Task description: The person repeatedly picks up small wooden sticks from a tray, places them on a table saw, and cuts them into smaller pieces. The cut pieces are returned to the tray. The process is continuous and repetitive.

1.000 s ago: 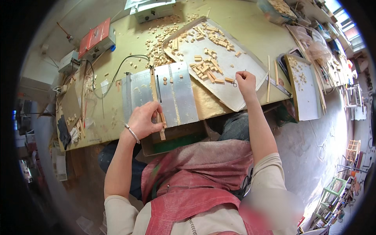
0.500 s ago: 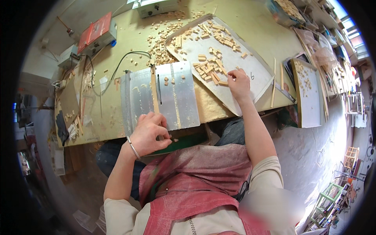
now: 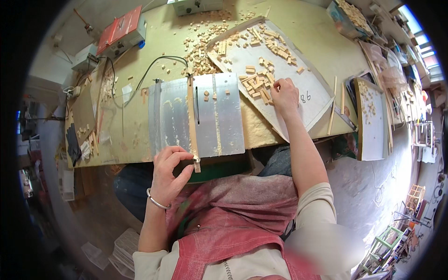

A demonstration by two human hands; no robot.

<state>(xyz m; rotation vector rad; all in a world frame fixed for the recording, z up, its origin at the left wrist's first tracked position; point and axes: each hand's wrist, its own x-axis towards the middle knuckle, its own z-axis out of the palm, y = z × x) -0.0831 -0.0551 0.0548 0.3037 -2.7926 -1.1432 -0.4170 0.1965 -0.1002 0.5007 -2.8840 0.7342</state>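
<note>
My left hand (image 3: 169, 171) is at the near edge of a silver metal plate (image 3: 233, 126). Its thumb and forefinger are closed on a small wooden block (image 3: 197, 165), by the near end of a long wooden strip (image 3: 192, 112) lying across the plate. A dark slot (image 3: 197, 105) runs beside that strip. Over the pale tray (image 3: 315, 88) to the right, my right hand (image 3: 285, 97) has its fingers drawn together beside a heap of small wooden blocks (image 3: 254, 84). The hand hides whatever may be between those fingertips.
Small wood offcuts (image 3: 198, 51) lie scattered behind the plate. A red-topped box (image 3: 119, 32) and a black cable (image 3: 149, 70) are at the left. Farther right stand a shallow framed tray (image 3: 371, 126) and a bin of wood pieces (image 3: 347, 21).
My left hand has turned, and a small wooden block now shows at its fingertips by the plate's near edge. My right hand stays by the heap, its fingers shifted slightly. The view has moved a little.
</note>
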